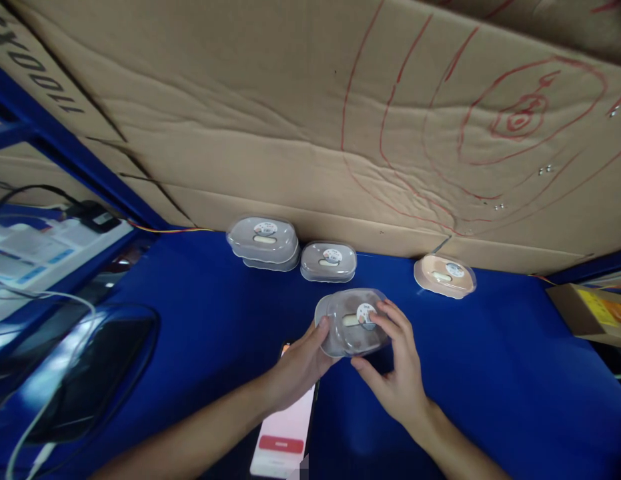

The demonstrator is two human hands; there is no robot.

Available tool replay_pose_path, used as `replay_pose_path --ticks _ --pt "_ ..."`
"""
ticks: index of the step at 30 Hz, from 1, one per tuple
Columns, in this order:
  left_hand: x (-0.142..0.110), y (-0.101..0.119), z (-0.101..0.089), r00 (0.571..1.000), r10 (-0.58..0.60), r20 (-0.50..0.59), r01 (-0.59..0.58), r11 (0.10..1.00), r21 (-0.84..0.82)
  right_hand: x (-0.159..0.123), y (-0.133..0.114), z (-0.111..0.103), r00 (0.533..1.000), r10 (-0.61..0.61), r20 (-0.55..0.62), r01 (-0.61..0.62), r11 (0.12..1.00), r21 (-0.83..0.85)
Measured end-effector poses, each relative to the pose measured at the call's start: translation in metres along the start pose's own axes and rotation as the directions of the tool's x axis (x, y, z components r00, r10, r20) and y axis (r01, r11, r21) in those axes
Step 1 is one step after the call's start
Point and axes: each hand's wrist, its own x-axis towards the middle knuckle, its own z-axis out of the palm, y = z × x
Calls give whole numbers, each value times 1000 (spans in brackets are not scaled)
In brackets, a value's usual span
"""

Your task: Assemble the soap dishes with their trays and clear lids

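In front of me, above the blue table, my left hand grips the grey base of an oval plastic box, thumb on top. The box's clear lid sits shifted to the right on the base. My right hand holds the lid's right side, fingers on top by the round sticker and thumb at the near edge. A cream oblong piece shows through the lid. Partly behind my left forearm lies a phone with a lit screen.
At the back stand stacked grey boxes, a single grey box and a peach box. A cardboard wall rises behind them. A dark tablet and cables lie left; a cardboard box stands right.
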Motion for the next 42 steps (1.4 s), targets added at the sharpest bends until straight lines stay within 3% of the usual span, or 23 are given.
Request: replay_pose_path --ticks 9,13,18,23,28,33,38,42 --pt "-2 4 -1 998 50 -39 -44 990 136 -2 11 -3 992 -40 117 47 998 -51" --pt "0 9 1 987 45 -153 -32 996 85 -3 20 0 974 -120 191 162 961 -223" --pt "3 13 -1 989 13 -147 2 995 97 6 39 -8 944 -224 244 280 932 -228" --pt "6 17 -1 969 12 -248 11 996 93 18 68 -21 974 -74 215 146 927 -346" --pt "5 19 0 958 2 -288 37 991 131 19 85 -24 993 64 100 -5 866 -500" --pt "4 19 1 960 -4 -280 49 986 157 16 83 -16 990 65 122 3 872 -489" --pt "4 22 4 954 13 -299 44 982 183 15 80 -12 995 98 -29 -100 871 -481" --pt "5 22 2 951 11 -311 55 978 200 16 75 -11 996 82 27 -61 892 -447"
